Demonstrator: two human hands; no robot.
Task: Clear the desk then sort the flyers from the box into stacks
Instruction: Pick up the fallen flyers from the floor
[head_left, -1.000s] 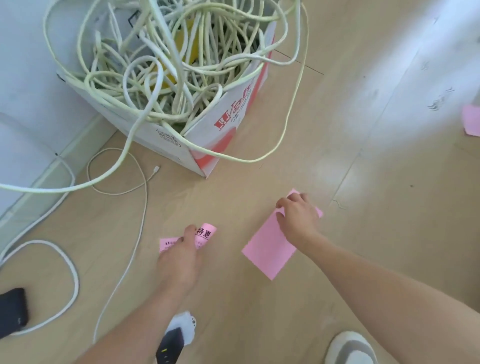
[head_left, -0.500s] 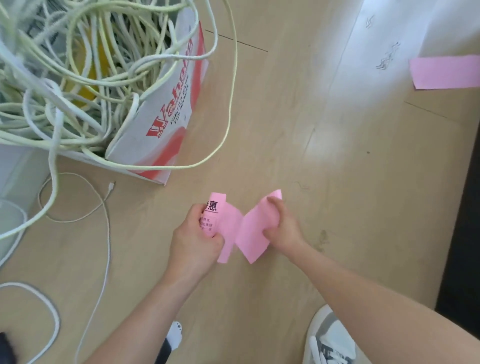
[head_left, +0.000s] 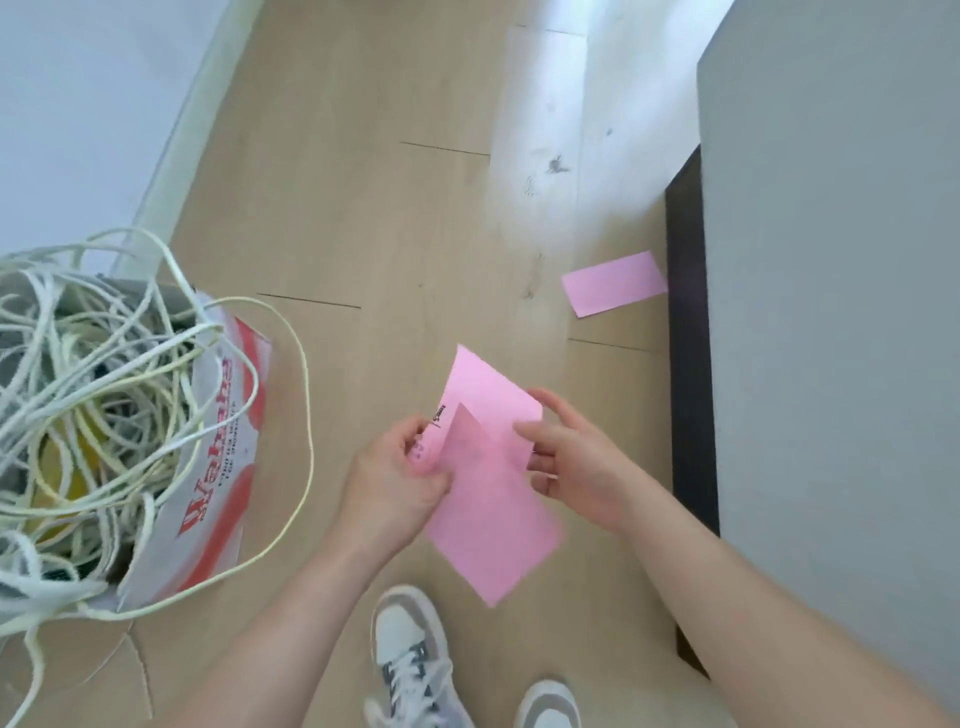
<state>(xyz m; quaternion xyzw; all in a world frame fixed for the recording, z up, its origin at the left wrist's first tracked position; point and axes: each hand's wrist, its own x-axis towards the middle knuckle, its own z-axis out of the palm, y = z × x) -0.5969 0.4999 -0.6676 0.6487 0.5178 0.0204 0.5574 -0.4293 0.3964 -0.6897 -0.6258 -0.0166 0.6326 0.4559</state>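
Standing in grey-and-white sneakers (head_left: 410, 654), a person holds pink flyers (head_left: 493, 530) over the wood floor (head_left: 389, 208). The left hand (head_left: 395, 478) grips their left edge with curled fingers. The right hand (head_left: 571, 462) pinches the right edge, thumb on top. To the left, a red-and-white cardboard box (head_left: 208, 457) sits on the floor, brimming with tangled pale cables (head_left: 104, 389). Farther off, a lone pink flyer (head_left: 613, 283) lies flat on the floor, just beside the dark side of the grey desk (head_left: 831, 312) at right.
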